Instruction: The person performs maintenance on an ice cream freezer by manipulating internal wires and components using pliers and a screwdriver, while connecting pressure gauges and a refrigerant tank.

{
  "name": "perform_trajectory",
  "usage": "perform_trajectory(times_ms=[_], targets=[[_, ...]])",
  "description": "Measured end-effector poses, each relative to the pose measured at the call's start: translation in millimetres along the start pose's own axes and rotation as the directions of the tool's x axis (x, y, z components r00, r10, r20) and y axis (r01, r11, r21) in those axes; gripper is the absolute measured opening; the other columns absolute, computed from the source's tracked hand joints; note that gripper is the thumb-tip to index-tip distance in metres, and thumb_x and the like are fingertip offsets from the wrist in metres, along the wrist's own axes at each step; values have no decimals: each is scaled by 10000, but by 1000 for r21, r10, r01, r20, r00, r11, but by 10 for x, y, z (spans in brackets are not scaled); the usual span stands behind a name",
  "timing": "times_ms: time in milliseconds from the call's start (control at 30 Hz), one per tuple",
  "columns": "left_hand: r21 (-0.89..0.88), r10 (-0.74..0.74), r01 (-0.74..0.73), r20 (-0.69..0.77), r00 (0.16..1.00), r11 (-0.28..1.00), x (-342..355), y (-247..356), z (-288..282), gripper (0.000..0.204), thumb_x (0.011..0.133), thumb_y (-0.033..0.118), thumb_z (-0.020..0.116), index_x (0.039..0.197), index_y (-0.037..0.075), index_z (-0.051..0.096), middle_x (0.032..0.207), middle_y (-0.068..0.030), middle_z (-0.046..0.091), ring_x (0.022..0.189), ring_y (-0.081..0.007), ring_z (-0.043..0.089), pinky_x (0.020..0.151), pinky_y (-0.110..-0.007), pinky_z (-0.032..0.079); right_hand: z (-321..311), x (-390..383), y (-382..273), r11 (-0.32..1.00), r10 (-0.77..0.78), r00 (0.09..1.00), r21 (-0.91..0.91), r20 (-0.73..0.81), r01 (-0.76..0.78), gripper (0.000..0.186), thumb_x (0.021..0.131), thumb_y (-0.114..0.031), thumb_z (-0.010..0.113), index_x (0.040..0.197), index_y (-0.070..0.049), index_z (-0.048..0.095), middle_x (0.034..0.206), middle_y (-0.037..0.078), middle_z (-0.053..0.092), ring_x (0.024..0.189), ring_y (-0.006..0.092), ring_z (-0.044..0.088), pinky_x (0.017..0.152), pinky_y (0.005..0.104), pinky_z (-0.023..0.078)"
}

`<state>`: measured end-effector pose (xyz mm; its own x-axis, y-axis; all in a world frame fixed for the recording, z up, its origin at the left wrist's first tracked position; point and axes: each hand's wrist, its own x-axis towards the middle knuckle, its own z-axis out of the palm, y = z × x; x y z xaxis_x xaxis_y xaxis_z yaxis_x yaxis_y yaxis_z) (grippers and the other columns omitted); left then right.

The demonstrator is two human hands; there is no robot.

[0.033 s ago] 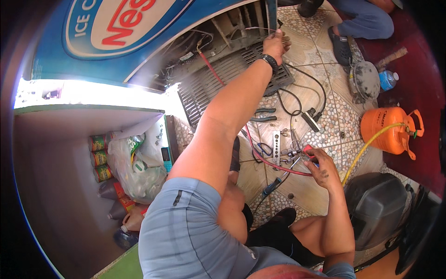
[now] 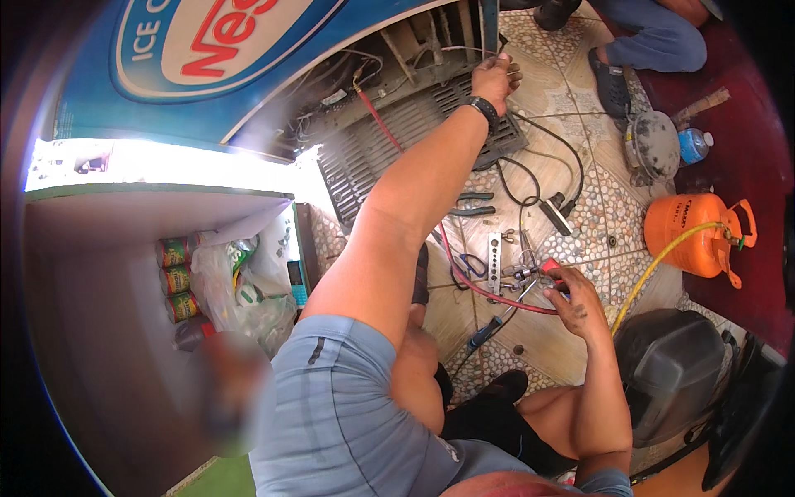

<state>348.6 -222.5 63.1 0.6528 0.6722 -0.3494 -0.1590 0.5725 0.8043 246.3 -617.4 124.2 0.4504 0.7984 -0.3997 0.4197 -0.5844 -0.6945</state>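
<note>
The blue cabinet [image 2: 87, 103], the largest thing in view, stands at the upper left with its low compartment bare, showing dark, dusty metal, thin pipes and loose wires. Next in size is a shelf unit [image 2: 91, 282] on the left, green along its edges, holding a crumpled clear bag [image 2: 217, 290] with green and white packs inside and, beside it, a column of at least three cans [image 2: 175, 279]; the things below them are blurred. One black case [image 2: 669, 360] stands right of the person, and beyond it one orange cylinder [image 2: 681, 240], whose contents cannot be seen, with a yellow hose [image 2: 651, 271] at its valve. A dark slatted grille [image 2: 356, 170] lies along the cabinet's lower edge. The left hand [image 2: 494, 81] is at the right edge of that compartment, fingers bent beside a thin pipe; whether they grip it I cannot tell. The right hand [image 2: 575, 304], low over the tiled floor, has its fingers curled around a small red-ended fitting [image 2: 550, 265], near the end of a red hose [image 2: 530, 309]. Around it lie one silver bar [image 2: 494, 262] with a row of holes, one pair of pliers [image 2: 474, 211] with two dark handles, and one blue-handled screwdriver [image 2: 483, 333]. One blue plastic bottle [image 2: 695, 146] sits at the upper right, its contents unclear.
</note>
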Motion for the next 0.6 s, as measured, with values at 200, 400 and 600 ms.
perform_trajectory(times_ms=[200,400,600], targets=[[176,268,-251,-79,960,952,108,-139,-65,193,994,185,593,1064,6,575,923,-79,661,765,-183,657,682,-340,536,87,68,-30,999,43,999,-8,32,-43,376,862,-186,697,1180,2,625,1207,199,618,1084,348,605,945,399,473],[352,342,-259,-196,919,899,51,-170,152,127,997,125,562,1038,6,546,898,-88,655,774,-149,679,648,-324,509,76,185,-126,998,61,997,13,41,-61,369,863,-173,696,1177,8,627,1160,193,630,1014,331,639,903,394,497],[-17,83,-83,-34,996,996,-24,-232,148,239,1014,193,547,1139,-10,537,953,-104,662,781,-189,670,675,-320,527,139,227,-67,999,34,999,-23,42,-33,382,853,-174,710,1182,0,625,1192,202,625,1006,343,642,916,408,488]])
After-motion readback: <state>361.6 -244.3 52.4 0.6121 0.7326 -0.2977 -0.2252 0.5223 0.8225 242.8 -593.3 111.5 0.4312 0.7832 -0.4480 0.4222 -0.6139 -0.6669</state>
